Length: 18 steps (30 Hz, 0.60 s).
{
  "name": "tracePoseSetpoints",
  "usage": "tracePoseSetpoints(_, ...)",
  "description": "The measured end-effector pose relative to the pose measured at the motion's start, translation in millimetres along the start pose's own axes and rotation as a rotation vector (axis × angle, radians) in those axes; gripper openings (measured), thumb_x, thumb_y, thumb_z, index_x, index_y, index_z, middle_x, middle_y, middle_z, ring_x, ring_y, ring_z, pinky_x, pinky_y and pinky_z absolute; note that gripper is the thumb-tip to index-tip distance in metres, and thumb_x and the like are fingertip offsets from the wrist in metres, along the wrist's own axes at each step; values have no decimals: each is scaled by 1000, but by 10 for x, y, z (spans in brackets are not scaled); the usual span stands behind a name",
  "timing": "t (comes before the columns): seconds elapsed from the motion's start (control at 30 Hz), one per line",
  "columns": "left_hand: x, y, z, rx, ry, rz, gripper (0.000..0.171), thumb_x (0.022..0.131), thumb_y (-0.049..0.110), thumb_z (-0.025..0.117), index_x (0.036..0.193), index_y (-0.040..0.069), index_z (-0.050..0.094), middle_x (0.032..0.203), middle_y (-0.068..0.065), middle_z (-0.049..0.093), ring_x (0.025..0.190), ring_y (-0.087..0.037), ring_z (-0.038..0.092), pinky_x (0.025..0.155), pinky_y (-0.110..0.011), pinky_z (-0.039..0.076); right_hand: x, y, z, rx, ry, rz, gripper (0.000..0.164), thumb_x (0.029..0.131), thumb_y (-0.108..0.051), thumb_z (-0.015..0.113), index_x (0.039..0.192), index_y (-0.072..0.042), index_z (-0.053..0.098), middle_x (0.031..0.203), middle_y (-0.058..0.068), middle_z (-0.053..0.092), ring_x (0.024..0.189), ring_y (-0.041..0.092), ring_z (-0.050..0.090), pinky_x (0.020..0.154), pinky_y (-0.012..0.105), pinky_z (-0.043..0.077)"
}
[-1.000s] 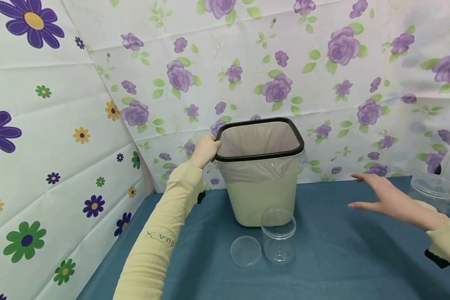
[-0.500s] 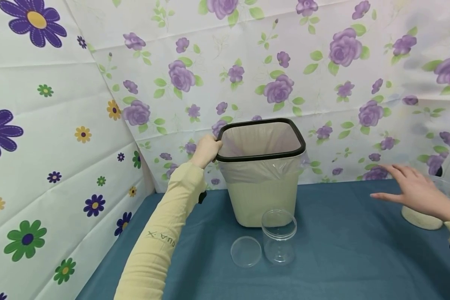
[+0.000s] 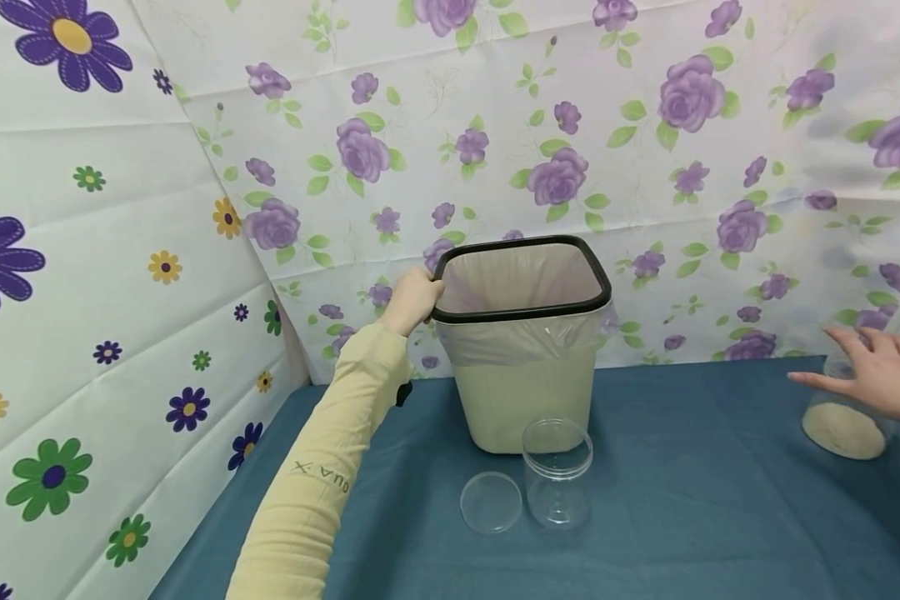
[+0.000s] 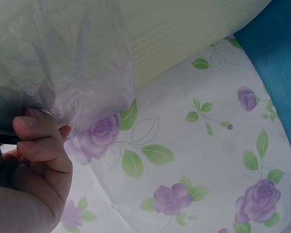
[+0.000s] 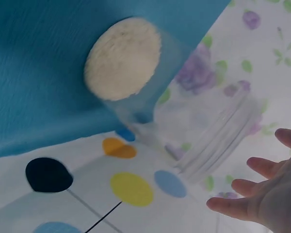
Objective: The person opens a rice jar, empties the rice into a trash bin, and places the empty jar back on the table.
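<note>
At my left hand [image 3: 412, 300], the fingers were curled around the black rim of the lined bin [image 3: 523, 379], pinching the plastic liner [image 4: 72, 73] against it; the bin stood just to that hand's right on the blue cloth [image 3: 682, 500]. Nearer me than that hand, in front of the bin, an empty clear jar [image 3: 557, 473] stood upright with its lid [image 3: 491, 502] lying flat beside it. Far off to the right, my right hand [image 3: 877, 379] was spread, fingers straight and apart, just over a clear jar of pale grain [image 3: 843, 425]; whether it touched the jar I could not tell.
</note>
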<state>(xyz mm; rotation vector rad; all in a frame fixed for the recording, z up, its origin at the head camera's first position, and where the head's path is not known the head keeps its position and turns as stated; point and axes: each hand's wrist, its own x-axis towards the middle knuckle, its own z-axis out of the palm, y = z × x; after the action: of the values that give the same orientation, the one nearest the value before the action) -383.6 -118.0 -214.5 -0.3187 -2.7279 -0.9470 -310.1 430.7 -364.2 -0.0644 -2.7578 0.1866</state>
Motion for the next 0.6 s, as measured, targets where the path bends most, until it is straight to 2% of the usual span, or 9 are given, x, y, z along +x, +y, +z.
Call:
tracePoseSetpoints(0.07,-7,8,-5,5,-1,1,33,88,8,40,56,6,45,42,-5,44,34,-16,44,37,-23,31,30,100,54,-16,0,17,106,74,-66,55,139,4,9,114,45,21,104,62,18,87,67,12)
tracePoseSetpoints(0.13,-13,17,-8,6,-2,0,33,88,8,40,56,5,45,42,-5,44,34,-15,43,37,-23,30,92,274,198,-17,-1,51,108,73,-68,53,141,1,5,114,46,19,104,62,18,87,66,12)
tracePoseSetpoints(0.27,-12,20,-4,-2,-3,-3,34,88,8,39,55,5,46,40,-4,43,34,-16,43,36,-23,28,357,924,788,-10,-6,136,117,66,-78,47,143,-7,-6,125,45,7,109,65,7,85,69,3)
tracePoseSetpoints(0.37,-5,18,3,-2,-2,-5,34,87,8,40,54,5,46,40,-4,43,34,-16,43,37,-23,29,486,1254,1099,-20,-8,166,118,66,-78,48,143,-8,-7,130,43,0,111,64,2,83,70,2)
tracePoseSetpoints(0.53,-2,23,1,7,0,-12,34,86,8,40,52,6,45,40,-4,43,33,-14,42,37,-23,30,491,1265,1141,-6,-3,164,111,72,-67,56,144,-7,-3,131,42,0,111,64,5,82,70,5)
tracePoseSetpoints(0.6,-1,18,-1,4,1,-15,34,86,8,41,52,6,45,40,-4,43,33,-14,42,37,-23,30,509,1292,1157,17,-3,156,113,69,-73,52,144,-8,-3,131,42,-2,111,64,3,81,71,4)
